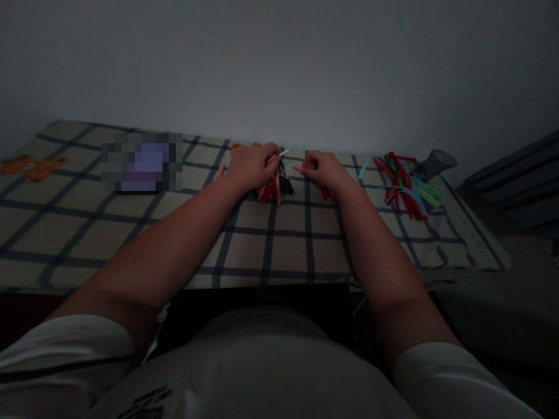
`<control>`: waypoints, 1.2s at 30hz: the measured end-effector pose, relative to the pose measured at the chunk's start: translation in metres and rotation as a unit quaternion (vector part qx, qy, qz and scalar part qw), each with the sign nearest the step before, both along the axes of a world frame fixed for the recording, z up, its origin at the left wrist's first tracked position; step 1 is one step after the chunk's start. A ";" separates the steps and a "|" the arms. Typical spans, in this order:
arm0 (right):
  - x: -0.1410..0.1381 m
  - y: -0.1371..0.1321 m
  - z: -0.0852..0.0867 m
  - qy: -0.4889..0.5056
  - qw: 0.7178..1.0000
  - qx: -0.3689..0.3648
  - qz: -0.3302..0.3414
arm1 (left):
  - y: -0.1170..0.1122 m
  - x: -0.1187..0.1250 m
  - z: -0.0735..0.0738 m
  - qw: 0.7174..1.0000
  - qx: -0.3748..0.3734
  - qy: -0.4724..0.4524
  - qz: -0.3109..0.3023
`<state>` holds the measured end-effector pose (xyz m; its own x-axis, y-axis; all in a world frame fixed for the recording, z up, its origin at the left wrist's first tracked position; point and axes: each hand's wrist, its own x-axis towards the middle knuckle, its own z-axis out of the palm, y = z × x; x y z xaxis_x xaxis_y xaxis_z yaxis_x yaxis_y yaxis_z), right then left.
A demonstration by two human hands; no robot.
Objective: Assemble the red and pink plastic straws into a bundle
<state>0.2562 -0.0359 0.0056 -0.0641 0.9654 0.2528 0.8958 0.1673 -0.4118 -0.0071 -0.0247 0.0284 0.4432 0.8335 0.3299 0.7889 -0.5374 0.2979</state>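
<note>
My left hand is closed, its fingertips pinching a thin pale pointed rod that sticks out to the right; the dim light hides its exact kind. Under that hand lies a bundle of red and black strips on the cloth. My right hand is a short way to the right, thumb and fingers drawn together in a pinch. Something small and pink shows at its fingertips, too blurred to name. A bit of red peeks out below the right palm.
A checked tablecloth covers the table, which stands against a wall. At left are an orange flat piece and a phone-like device, partly pixelated. At right, red, green and blue strips lie beside a tipped clear cup.
</note>
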 end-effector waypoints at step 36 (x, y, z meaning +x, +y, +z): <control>-0.008 -0.002 0.010 0.069 0.986 0.096 0.116 | -0.003 -0.001 0.004 0.999 0.002 0.038 -0.032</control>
